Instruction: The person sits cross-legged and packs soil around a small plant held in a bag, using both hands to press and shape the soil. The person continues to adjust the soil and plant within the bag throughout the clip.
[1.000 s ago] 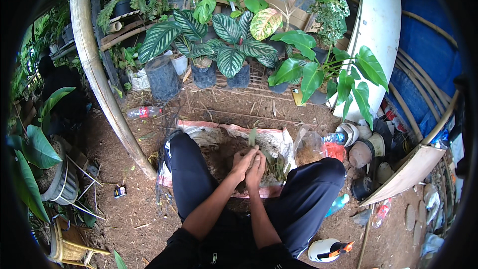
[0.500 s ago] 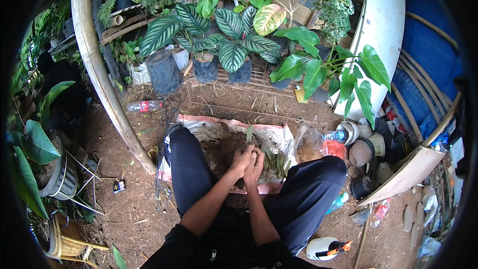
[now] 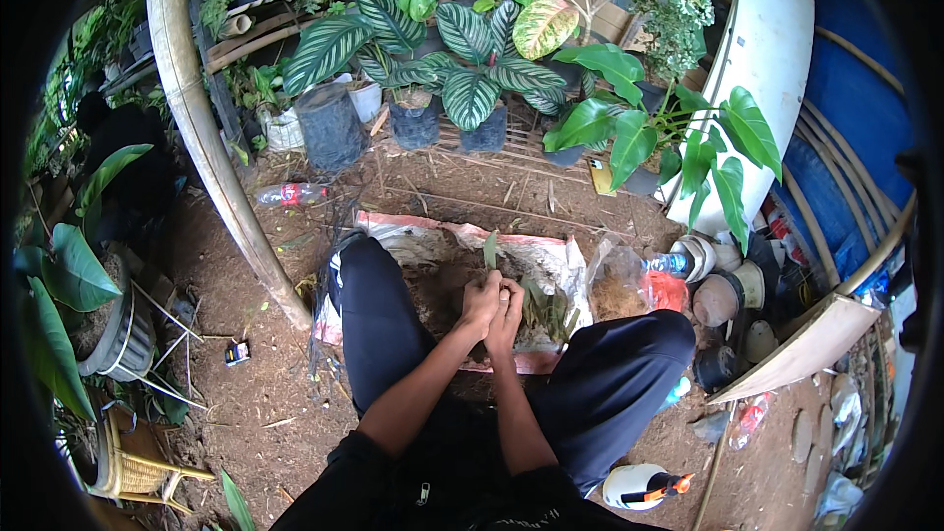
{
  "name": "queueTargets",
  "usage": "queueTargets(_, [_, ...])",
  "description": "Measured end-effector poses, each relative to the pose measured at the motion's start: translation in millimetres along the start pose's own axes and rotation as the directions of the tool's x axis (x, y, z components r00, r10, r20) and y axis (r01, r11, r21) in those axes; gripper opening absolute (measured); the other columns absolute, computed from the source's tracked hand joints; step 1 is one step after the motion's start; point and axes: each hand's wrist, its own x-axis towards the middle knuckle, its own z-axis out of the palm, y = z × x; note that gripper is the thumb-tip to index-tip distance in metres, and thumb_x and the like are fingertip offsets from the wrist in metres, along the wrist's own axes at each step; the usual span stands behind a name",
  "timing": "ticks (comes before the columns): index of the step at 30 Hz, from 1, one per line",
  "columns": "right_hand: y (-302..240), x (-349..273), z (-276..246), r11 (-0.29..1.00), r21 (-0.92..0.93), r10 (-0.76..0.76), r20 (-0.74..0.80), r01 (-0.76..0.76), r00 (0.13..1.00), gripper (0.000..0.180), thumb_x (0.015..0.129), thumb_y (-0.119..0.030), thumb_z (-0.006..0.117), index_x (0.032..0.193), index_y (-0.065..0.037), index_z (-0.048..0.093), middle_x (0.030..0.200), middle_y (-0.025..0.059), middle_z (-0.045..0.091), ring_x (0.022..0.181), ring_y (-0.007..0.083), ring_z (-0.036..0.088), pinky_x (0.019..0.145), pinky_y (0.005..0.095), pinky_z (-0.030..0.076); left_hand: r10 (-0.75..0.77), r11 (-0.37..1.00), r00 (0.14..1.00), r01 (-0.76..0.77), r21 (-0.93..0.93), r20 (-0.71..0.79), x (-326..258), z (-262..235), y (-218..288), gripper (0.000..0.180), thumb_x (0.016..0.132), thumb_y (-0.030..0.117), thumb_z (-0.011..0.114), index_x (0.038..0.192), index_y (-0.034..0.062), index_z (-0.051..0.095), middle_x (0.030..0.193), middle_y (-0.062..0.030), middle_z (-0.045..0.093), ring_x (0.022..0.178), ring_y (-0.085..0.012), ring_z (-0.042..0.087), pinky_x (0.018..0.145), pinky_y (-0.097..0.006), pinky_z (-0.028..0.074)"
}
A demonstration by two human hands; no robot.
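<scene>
Between your bent knees, head view: your left hand (image 3: pixel 478 303) and right hand (image 3: pixel 505 317) meet, side by side and touching, fingers curled inward. Both are closed about the lower end of a narrow green leaf (image 3: pixel 490 248), which stands nearly upright above your knuckles. Exact finger contact on it: hidden by the hands.

Beneath your hands: a whitish sack sheet (image 3: pixel 573 270) with pinkish-red edges, spread on the earth floor (image 3: pixel 265 285). On the sheet, dark loose soil (image 3: pixel 444 283) lies to the left of your hands; a heap of dull green and brown leaves (image 3: pixel 547 313) lies just to their right.

Right of the sheet: a clear plastic bag (image 3: pixel 618 300) of brown material, a red plastic piece (image 3: pixel 667 290) beside it, then a cluster of pots (image 3: pixel 716 301). By your right thigh, a white spray bottle (image 3: pixel 629 484) with an orange-and-black nozzle, tilted.

Beyond the sheet: a row of potted plants, including a striped-leaf calathea (image 3: pixel 470 96) and a black grow bag (image 3: pixel 332 130); a yellow phone (image 3: pixel 601 177) near their right end. Left of these, a clear bottle (image 3: pixel 291 195) with a red label lies on its side.
</scene>
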Motion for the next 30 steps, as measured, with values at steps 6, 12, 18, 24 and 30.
queueTargets(6, [2.9,-7.2,-0.2,1.000,0.001,-0.016,0.034,0.016,0.999,0.035,0.097,-0.026,0.036,0.119,-0.001,0.046,0.110,0.0181,0.055,0.102,0.0281,0.054,0.089,0.0378,0.041,-0.106,0.984,0.991,0.092,-0.154,-0.086,5.1,4.1,10.7,0.025,0.084,0.022,0.052,0.068,0.0035,0.053,0.064,-0.0044,0.054,0.055,-0.0141,0.051,0.052,-0.029,0.043])
queueTargets(12, [31.8,-35.4,1.8,0.989,-0.032,0.150,0.096,-0.147,0.984,0.037,0.098,-0.028,0.034,0.116,0.002,0.045,0.106,0.0162,0.055,0.098,0.0231,0.052,0.087,0.0339,0.040,-0.164,0.902,0.984,0.124,-0.413,-0.063,7.8,-2.6,33.5,0.024,0.085,0.024,0.054,0.075,0.0028,0.054,0.058,-0.0050,0.052,0.047,-0.0147,0.051,0.045,-0.027,0.044])
queueTargets(18, [90.7,-57.8,-3.7,0.953,-0.033,0.296,0.302,-0.300,0.906,0.030,0.096,-0.023,0.040,0.110,0.002,0.050,0.091,0.0105,0.057,0.083,0.0157,0.051,0.074,0.0304,0.043,-0.197,0.911,0.978,0.157,-0.382,-0.068,5.5,-0.7,33.5,0.024,0.085,0.027,0.053,0.077,0.0045,0.055,0.058,-0.0052,0.053,0.047,-0.0156,0.053,0.045,-0.028,0.044])
queueTargets(24, [130.2,-73.1,-14.0,0.827,-0.161,0.558,0.363,-0.539,0.746,0.043,0.093,-0.034,0.049,0.116,0.002,0.053,0.098,0.0193,0.062,0.091,0.0244,0.058,0.080,0.0364,0.044,-0.201,0.920,0.978,0.166,-0.356,-0.064,5.2,1.4,34.2,0.024,0.086,0.028,0.052,0.079,0.0054,0.055,0.059,-0.0049,0.054,0.048,-0.0162,0.053,0.045,-0.028,0.043])
queueTargets(30, [136.7,-82.8,-21.1,0.648,-0.099,0.711,0.434,-0.755,0.554,0.042,0.091,-0.030,0.055,0.119,0.001,0.053,0.098,0.0124,0.063,0.085,0.0181,0.059,0.068,0.0320,0.048,-0.216,0.920,0.976,0.198,-0.338,-0.014,8.5,-0.4,31.1,0.027,0.088,0.031,0.051,0.082,0.0053,0.054,0.061,-0.0047,0.054,0.050,-0.0166,0.053,0.046,-0.029,0.043])
